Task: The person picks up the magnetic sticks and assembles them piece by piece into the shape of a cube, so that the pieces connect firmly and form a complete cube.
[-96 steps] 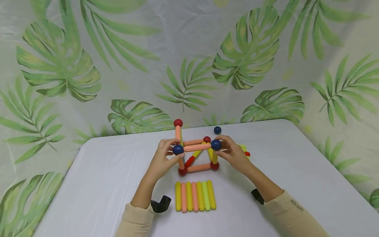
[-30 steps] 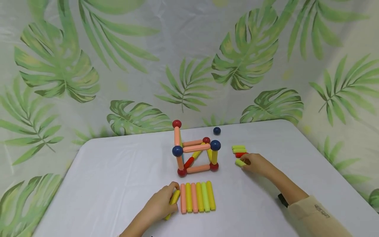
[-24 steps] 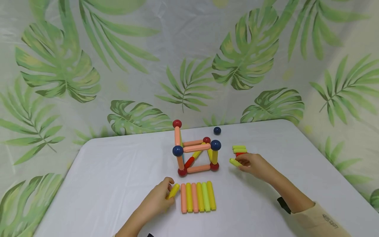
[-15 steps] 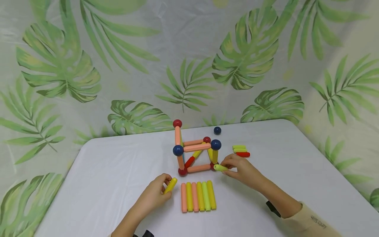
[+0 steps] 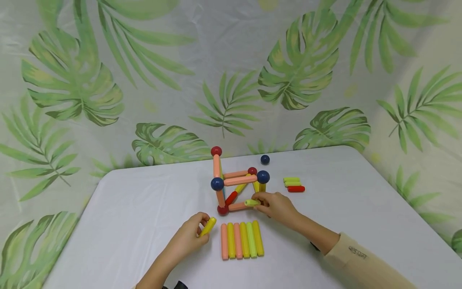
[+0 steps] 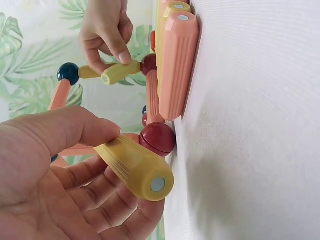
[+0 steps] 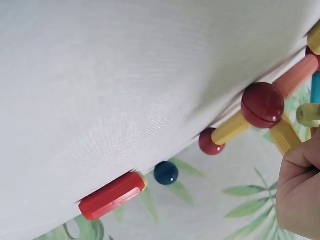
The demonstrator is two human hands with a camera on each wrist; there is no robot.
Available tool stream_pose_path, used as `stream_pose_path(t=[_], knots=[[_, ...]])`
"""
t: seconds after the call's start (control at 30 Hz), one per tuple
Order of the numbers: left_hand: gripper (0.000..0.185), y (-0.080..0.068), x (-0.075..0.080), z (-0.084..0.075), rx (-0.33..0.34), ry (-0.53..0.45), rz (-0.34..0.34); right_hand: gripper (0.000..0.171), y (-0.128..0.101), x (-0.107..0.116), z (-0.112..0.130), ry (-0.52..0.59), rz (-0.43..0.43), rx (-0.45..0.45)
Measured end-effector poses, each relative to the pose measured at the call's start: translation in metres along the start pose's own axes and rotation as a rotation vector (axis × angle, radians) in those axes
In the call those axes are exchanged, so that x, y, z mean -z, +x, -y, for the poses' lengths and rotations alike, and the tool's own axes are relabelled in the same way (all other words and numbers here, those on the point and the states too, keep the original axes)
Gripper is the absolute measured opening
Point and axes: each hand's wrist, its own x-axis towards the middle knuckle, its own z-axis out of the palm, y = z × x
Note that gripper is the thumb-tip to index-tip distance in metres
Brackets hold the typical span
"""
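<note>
Lower centre-left of the head view, the left hand (image 5: 187, 237) curls its thumb and fingers round a ribbed yellow plastic stick (image 5: 208, 226). The stick's long axis tilts from lower left to upper right, its free end pointing toward the frame of sticks and balls (image 5: 238, 185) above it. In the left wrist view the stick's flat end with a small metal disc faces the camera, close to a dark red ball at the frame's base.

Just right of that hand, a row of five ribbed sticks (image 5: 242, 239), peach, yellow and pale green, lies flat on the white table (image 5: 126, 224), long axes running away from the viewer.

Right of centre, the right hand (image 5: 276, 205) pinches a short yellow-green ribbed stick (image 5: 251, 203) between thumb and fingers. It lies nearly horizontal, its free end pointing left at the frame's lower front bar.

Further right lie three short sticks (image 5: 294, 184), two yellow-green, one red.
</note>
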Motion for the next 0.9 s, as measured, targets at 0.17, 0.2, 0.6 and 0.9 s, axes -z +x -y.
stream_pose_path(t=[0.17, 0.2, 0.6, 0.9], knots=[[0.034, 0.0, -0.001, 0.001, 0.001, 0.001, 0.002, 0.024, 0.004, -0.005, 0.002, -0.015, 0.017, -0.044], [0.034, 0.0, -0.001, 0.001, 0.002, 0.001, 0.006, 0.024, 0.004, -0.006, 0.002, -0.018, 0.014, -0.045], [0.034, 0.001, 0.0, -0.001, -0.026, -0.002, 0.059, 0.031, 0.001, -0.005, 0.002, -0.081, -0.037, -0.008], [0.034, 0.002, -0.001, -0.003, -0.123, 0.027, 0.027, 0.032, -0.005, 0.007, -0.005, -0.034, -0.288, 0.118]])
